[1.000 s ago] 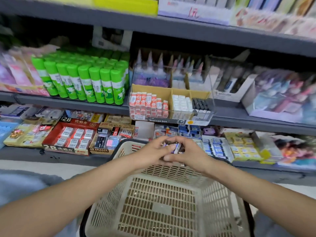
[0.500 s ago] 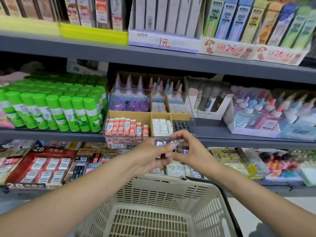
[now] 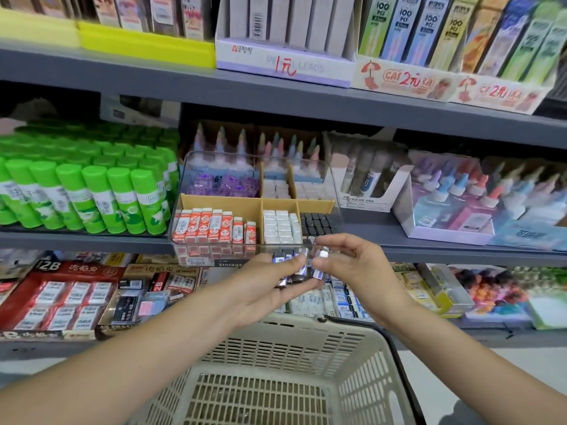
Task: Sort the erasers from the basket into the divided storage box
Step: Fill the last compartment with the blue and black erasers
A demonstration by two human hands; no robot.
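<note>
My left hand [image 3: 264, 282] is cupped palm up and carries several small wrapped erasers [image 3: 290, 266] on its fingers. My right hand [image 3: 352, 266] pinches one wrapped eraser [image 3: 320, 265] between thumb and fingers, right beside that pile. Both hands hover just in front of the clear divided storage box [image 3: 214, 259] on the middle shelf. Its front compartments hold orange-and-white erasers [image 3: 213, 230], white erasers [image 3: 280, 230] and black erasers [image 3: 317, 223]. The beige basket [image 3: 276, 342] sits below my arms, and no erasers show in its visible part.
Green glue sticks [image 3: 92, 197] fill the shelf left of the box. Glue bottles in display cartons [image 3: 454, 204] stand to the right. Boxed erasers [image 3: 67, 299] lie on the lower shelf. Pencil-lead boxes [image 3: 285, 56] line the top shelf.
Both hands have risen from above the basket to the front of the storage box. My right hand has drawn one eraser away from the pile in my left.
</note>
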